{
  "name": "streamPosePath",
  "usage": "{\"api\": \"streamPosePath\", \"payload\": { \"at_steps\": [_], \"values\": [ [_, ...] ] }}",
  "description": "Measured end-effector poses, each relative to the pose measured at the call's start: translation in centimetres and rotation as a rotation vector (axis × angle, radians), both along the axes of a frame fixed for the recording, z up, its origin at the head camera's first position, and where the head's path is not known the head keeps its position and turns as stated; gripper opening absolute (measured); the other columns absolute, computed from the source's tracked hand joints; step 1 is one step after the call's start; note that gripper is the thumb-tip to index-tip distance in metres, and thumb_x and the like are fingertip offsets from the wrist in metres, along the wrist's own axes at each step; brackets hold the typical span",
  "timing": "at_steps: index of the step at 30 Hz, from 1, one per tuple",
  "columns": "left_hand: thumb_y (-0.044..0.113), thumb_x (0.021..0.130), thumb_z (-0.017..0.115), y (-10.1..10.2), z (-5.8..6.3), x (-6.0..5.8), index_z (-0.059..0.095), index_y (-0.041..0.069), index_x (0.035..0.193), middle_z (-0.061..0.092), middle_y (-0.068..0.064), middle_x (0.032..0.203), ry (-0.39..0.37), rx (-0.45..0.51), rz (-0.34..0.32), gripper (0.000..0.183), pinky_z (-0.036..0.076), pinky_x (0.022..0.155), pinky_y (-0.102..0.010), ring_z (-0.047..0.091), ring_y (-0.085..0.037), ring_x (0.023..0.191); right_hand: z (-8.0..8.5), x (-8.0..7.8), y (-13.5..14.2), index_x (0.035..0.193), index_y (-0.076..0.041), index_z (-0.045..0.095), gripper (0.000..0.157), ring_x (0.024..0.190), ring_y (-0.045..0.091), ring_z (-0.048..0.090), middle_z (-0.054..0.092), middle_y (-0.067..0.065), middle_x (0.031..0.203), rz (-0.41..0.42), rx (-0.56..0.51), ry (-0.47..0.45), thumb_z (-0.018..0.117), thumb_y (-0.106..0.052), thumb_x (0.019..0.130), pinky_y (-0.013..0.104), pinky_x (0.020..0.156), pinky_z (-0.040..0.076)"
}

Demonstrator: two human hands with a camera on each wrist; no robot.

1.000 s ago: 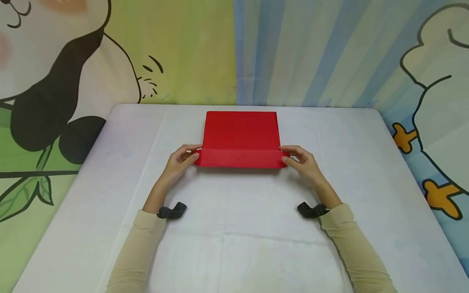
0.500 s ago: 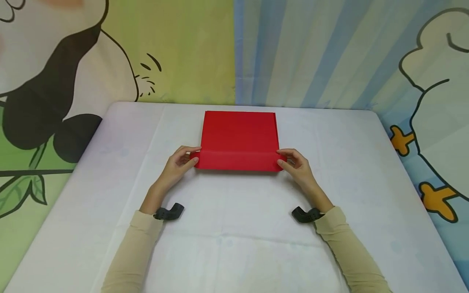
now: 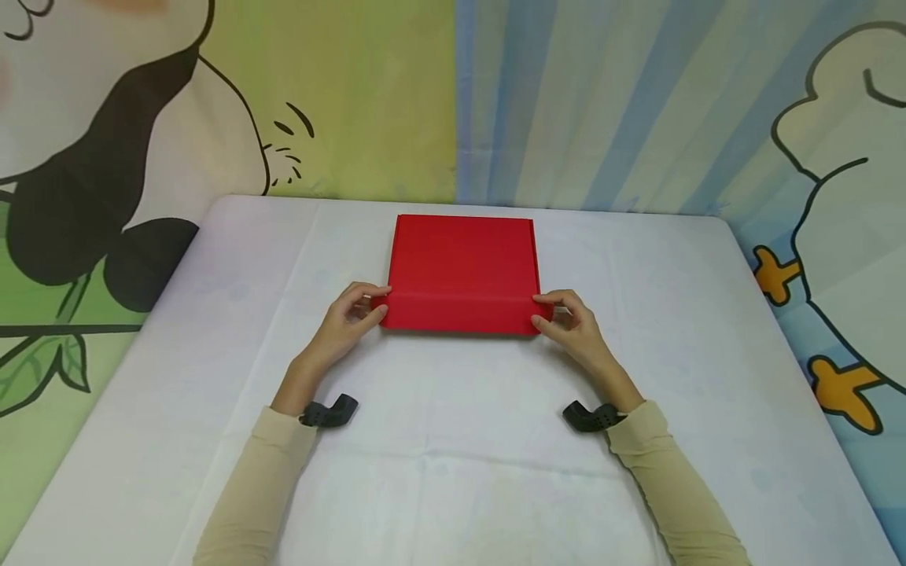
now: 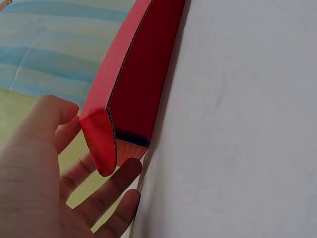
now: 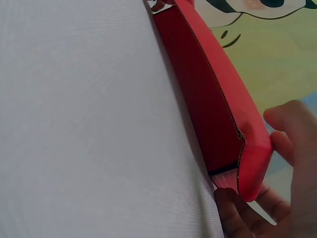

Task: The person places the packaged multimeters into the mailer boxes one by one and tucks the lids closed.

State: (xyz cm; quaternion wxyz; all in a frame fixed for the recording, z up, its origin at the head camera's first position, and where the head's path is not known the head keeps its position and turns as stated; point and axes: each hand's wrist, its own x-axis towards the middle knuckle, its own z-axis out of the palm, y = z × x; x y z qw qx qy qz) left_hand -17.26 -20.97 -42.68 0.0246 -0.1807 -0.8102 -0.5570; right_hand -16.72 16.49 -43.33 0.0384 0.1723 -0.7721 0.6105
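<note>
A red corrugated cardboard box (image 3: 463, 255) lies on the white-covered table, its lid panel facing up. Along the near side, the front flap (image 3: 460, 314) angles downward, and small side tabs show at its ends. My left hand (image 3: 343, 318) holds the flap's left end between thumb and fingers. At the right end, my right hand (image 3: 576, 326) holds the matching corner the same way. In the left wrist view, a bent side tab (image 4: 100, 141) stands among the fingers, and the box front is open beneath the flap. The right wrist view shows the other tab (image 5: 255, 171) beside the fingertips.
The white tablecloth (image 3: 439, 472) has faint creases. Behind the table hangs a cartoon-printed backdrop (image 3: 354, 102). A black wrist device (image 3: 329, 411) sits on the left wrist, another black device (image 3: 593, 417) on the right.
The front flap has turned further downward and its side tabs show less. Both hands have stayed at its ends, the right one shifting slightly inward and nearer.
</note>
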Motion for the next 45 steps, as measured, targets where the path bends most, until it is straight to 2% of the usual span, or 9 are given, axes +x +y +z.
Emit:
{"api": "streamPosePath", "payload": {
  "at_steps": [3,7,13,17,24,29,34,40,45],
  "values": [
    [0.0,0.092,0.064,0.2,0.1,0.3,0.06,-0.005,0.124,0.054,-0.022,0.122,-0.001,-0.032,0.018,0.033,0.047,0.08,-0.024,0.053,-0.02,0.099,0.4,0.2,-0.1,0.117,0.015,0.058,0.036,0.109,0.018,0.045,0.046,0.028,0.119,0.0,0.036,0.015,0.066,0.014,0.082,0.032,0.087,0.046],
    [-0.002,0.089,0.066,0.4,0.2,0.6,0.06,-0.006,0.125,0.05,-0.023,0.122,0.036,-0.036,0.032,0.037,0.044,0.086,-0.042,0.046,-0.027,0.111,0.5,0.2,-0.2,0.116,0.014,0.059,0.041,0.113,0.021,0.036,0.038,0.032,0.118,-0.007,0.099,0.081,0.072,0.012,0.077,0.041,0.086,0.045],
    [-0.006,0.078,0.076,0.4,-0.1,0.4,0.06,-0.009,0.124,0.052,-0.025,0.115,0.116,-0.032,0.01,0.048,0.044,0.089,-0.056,0.048,-0.033,0.11,0.6,0.3,-0.1,0.115,0.014,0.057,0.051,0.106,0.034,0.042,0.05,0.03,0.112,0.005,0.187,0.196,0.08,0.009,0.069,0.044,0.083,0.047],
    [-0.006,0.072,0.082,0.4,-0.3,0.3,0.059,-0.008,0.124,0.054,-0.024,0.116,0.133,-0.044,-0.014,0.057,0.049,0.085,-0.051,0.053,-0.037,0.103,0.4,0.3,0.0,0.118,0.015,0.055,0.059,0.103,0.037,0.047,0.053,0.03,0.113,0.047,0.182,0.214,0.082,0.011,0.066,0.045,0.087,0.049],
    [-0.004,0.07,0.085,0.4,-0.5,0.2,0.058,-0.007,0.125,0.059,-0.021,0.115,0.136,-0.053,-0.014,0.061,0.049,0.086,-0.05,0.056,-0.038,0.099,-0.1,0.0,0.2,0.122,0.016,0.051,0.063,0.102,0.022,0.049,0.051,0.028,0.116,0.097,0.132,0.174,0.079,0.017,0.066,0.036,0.088,0.052],
    [-0.006,0.07,0.083,0.3,-0.5,0.1,0.058,-0.007,0.125,0.062,-0.021,0.113,0.096,-0.006,-0.017,0.06,0.051,0.087,-0.047,0.059,-0.036,0.099,-1.0,-0.4,0.5,0.123,0.018,0.049,0.063,0.099,0.016,0.051,0.049,0.03,0.118,0.137,0.02,0.145,0.074,0.024,0.066,0.02,0.088,0.05],
    [-0.008,0.071,0.082,0.3,-0.5,0.0,0.057,-0.007,0.126,0.062,-0.022,0.112,0.044,0.037,-0.029,0.06,0.054,0.087,-0.04,0.061,-0.035,0.098,-2.7,-1.2,1.1,0.128,0.017,0.045,0.068,0.097,0.015,0.055,0.053,0.023,0.115,0.173,-0.094,0.112,0.067,0.032,0.065,0.018,0.082,0.051],
    [-0.01,0.071,0.081,0.2,-0.7,-0.1,0.057,-0.007,0.127,0.06,-0.022,0.113,-0.035,0.09,-0.031,0.062,0.056,0.079,-0.028,0.062,-0.022,0.095,-3.3,-1.6,1.3,0.131,0.014,0.044,0.07,0.096,0.015,0.057,0.055,0.015,0.114,0.203,-0.132,0.094,0.069,0.029,0.067,0.02,0.08,0.052],
    [-0.012,0.072,0.079,0.1,-1.0,-0.2,0.055,-0.007,0.129,0.057,-0.017,0.109,-0.089,0.137,-0.047,0.062,0.055,0.064,-0.02,0.063,-0.008,0.091,-3.3,-1.5,1.3,0.13,0.014,0.043,0.069,0.096,0.013,0.057,0.056,0.01,0.114,0.208,-0.124,0.079,0.069,0.028,0.068,0.02,0.081,0.052]
  ]
}}
